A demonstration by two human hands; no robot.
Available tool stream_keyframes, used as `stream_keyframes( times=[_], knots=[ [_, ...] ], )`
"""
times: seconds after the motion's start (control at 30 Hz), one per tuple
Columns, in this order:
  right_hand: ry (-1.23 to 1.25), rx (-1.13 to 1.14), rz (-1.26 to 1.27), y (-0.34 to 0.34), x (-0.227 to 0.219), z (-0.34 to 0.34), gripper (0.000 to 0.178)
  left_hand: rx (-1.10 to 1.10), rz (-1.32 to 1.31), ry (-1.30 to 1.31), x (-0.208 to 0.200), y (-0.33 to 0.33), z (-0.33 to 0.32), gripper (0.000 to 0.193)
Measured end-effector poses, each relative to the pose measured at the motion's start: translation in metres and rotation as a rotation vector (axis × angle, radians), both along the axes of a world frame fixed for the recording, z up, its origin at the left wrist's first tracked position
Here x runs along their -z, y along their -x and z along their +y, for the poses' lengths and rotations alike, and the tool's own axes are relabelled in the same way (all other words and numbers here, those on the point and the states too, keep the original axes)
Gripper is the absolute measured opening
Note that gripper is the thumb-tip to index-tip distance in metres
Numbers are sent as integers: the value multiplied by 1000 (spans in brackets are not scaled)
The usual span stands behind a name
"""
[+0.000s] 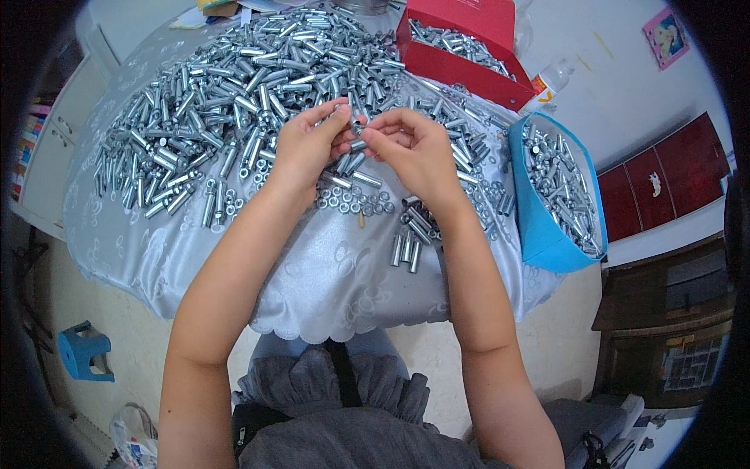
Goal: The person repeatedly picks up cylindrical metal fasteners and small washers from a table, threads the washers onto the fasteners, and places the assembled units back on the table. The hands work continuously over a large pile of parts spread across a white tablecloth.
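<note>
Above the near part of the table, my left hand (307,148) is closed, thumb and fingers pinching a shiny metal anchor bolt (356,125). My right hand (418,156) meets it there, thumb and forefinger pressed together at the bolt's near end. What the right fingertips grip is too small to make out. Beyond both hands spreads a big heap of silvery anchor bolts and sleeves (266,70). Below the hands, loose hex nuts (355,202) lie in a cluster. Several short metal sleeves (406,248) lie beside my right forearm.
A red box (461,74) of metal parts stands at the back right. Nearer, a blue fabric bin (539,227) holds more bolts. A white bottle (553,76) stands behind it. The silvery tablecloth (312,281) hangs over the front edge. A blue stool (84,352) is at floor level, left.
</note>
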State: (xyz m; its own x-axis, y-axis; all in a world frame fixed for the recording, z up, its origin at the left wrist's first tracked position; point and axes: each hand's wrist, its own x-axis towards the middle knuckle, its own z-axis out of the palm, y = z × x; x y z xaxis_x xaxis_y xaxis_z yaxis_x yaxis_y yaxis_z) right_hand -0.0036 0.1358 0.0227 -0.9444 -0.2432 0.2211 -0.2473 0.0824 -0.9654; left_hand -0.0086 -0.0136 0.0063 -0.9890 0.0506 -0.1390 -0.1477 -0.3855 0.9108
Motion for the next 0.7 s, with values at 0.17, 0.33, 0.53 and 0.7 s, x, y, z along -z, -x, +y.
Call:
stream_keyframes(
  times=[0.17, 0.33, 0.53, 0.7],
  knots=[
    [67, -23, -212, -3, -9, 0, 16, -8, 48, 40, 2, 3, -1, 31],
    [243, 1, -336, -2, -6, 1, 14, -37, 82, 94, -7, -3, 3, 33],
    [304, 29, -366, 1, 0, -4, 15, -74, 151, 103, -5, -3, 4, 35],
    [445, 1, -407, 2, 5, -5, 12, -109, 282, 153, -1, 0, 5, 37]
  ],
)
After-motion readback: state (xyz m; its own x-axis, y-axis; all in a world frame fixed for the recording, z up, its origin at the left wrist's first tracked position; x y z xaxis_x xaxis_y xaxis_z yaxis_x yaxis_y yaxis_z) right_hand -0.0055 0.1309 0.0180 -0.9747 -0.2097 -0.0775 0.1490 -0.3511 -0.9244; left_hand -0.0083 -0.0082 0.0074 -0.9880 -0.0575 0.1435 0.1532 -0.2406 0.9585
